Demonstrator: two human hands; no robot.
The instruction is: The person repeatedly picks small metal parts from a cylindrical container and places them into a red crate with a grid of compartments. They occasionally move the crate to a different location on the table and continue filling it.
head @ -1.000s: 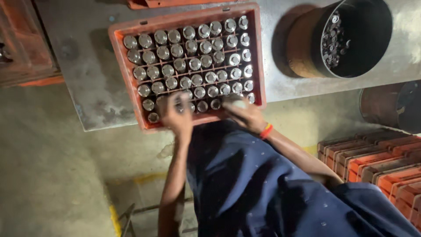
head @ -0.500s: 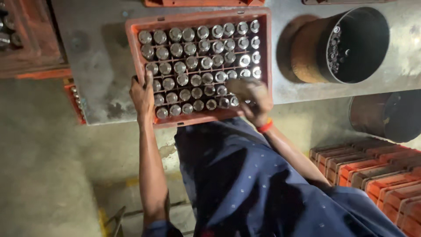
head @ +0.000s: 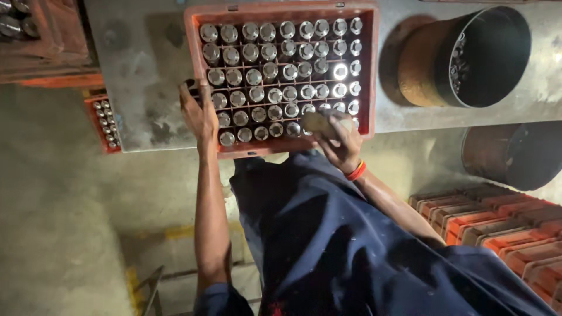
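Note:
A red plastic crate (head: pixel 281 9) sits on a grey metal table (head: pixel 146 70), filled with several rows of upright shiny metal cylinders (head: pixel 275 76). My left hand (head: pixel 199 114) grips the crate's left wall near its front corner. My right hand (head: pixel 339 140), with an orange band at the wrist, is at the crate's near right corner, fingers closed around a small tan object (head: pixel 316 123) held just over the front row of cylinders. What the object is cannot be made out.
A rusty open drum (head: pixel 468 55) holding small metal parts stands on the table right of the crate. Another drum (head: pixel 509 155) is below it. Stacked orange crates (head: pixel 492 222) lie at lower right, and a small red crate (head: pixel 104 123) sits under the table's left side.
My left hand has moved from the crate's near edge to its left wall. My right hand has stayed at the near right corner.

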